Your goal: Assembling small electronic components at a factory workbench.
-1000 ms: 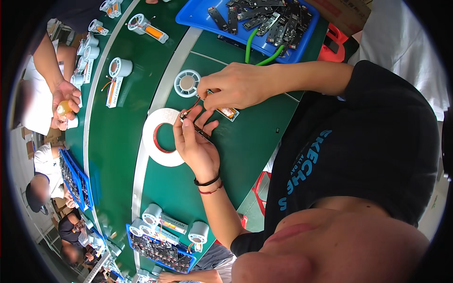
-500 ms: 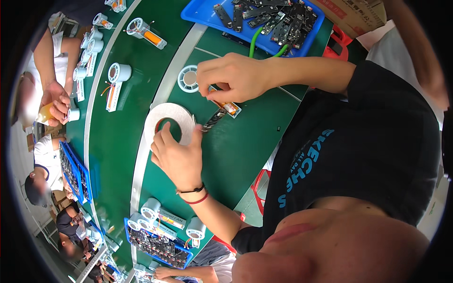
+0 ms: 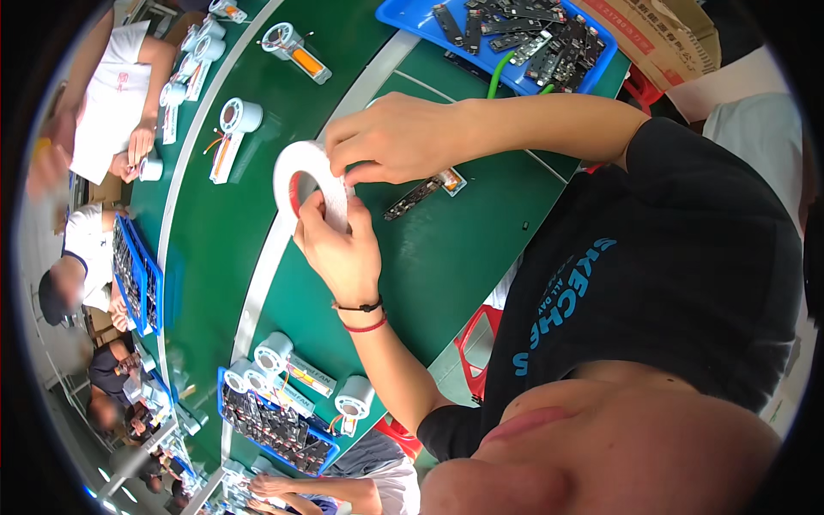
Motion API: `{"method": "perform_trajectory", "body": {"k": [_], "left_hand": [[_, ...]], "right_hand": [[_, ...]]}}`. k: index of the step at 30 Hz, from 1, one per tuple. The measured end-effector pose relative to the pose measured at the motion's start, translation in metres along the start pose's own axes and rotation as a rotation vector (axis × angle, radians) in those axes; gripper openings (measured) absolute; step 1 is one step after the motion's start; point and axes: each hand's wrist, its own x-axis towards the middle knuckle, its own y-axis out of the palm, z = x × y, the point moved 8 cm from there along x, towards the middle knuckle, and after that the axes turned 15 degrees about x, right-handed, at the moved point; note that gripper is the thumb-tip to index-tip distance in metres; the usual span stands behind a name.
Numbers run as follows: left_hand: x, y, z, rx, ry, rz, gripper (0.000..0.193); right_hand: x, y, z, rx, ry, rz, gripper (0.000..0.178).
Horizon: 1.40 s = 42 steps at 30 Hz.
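My left hand (image 3: 342, 253) grips a white roll of tape (image 3: 296, 159), its thumb and fingers closed around the near rim. The roll is tilted up off the green table (image 3: 446, 266). My right hand (image 3: 390, 142) pinches the roll's edge close to the left fingertips; exactly what sits between its fingers is partly hidden. Below the right wrist lies a narrow black circuit board (image 3: 412, 199). It touches or nearly touches the end of a fan unit (image 3: 455, 181) with an orange part, mostly covered by my right hand.
A blue tray (image 3: 396, 15) of black boards stands at the far right, with a cardboard box (image 3: 657, 39) beyond. Fan units (image 3: 240, 116) stand along the left. Another blue tray (image 3: 225, 390) with boards and fans is nearby. Several people (image 3: 107, 94) work around the table.
My left hand has lifted and tilted the tape roll, which lay flat. My right hand has left the fan unit and moved to the roll's edge.
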Motion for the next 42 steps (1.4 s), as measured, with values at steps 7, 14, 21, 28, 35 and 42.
{"method": "perform_trajectory", "body": {"k": [7,14,21,28,35,42], "left_hand": [[0.019,0.007,-0.003,-0.051,0.101,-0.121,0.048],[0.031,0.004,0.029,-0.976,-0.202,-0.261,0.038],[0.034,-0.017,0.08,-0.23,-0.055,-0.593,0.037],[0.029,-0.009,0.062,0.517,0.092,-0.638,0.039],[0.021,-0.036,0.066,0.526,0.132,-0.594,0.035],[0.01,-0.053,0.072,0.496,0.11,-0.571,0.036]], "right_hand": [[0.028,-0.007,-0.007,0.123,-0.132,-0.002,0.014],[0.075,0.005,0.028,0.228,-0.349,0.041,0.015],[0.157,0.022,0.015,0.897,0.024,-0.157,0.035],[0.305,0.134,-0.113,0.277,0.418,-0.08,0.043],[0.328,0.184,-0.11,0.072,0.769,-0.019,0.025],[0.32,0.194,-0.073,0.074,0.805,-0.1,0.024]]}}
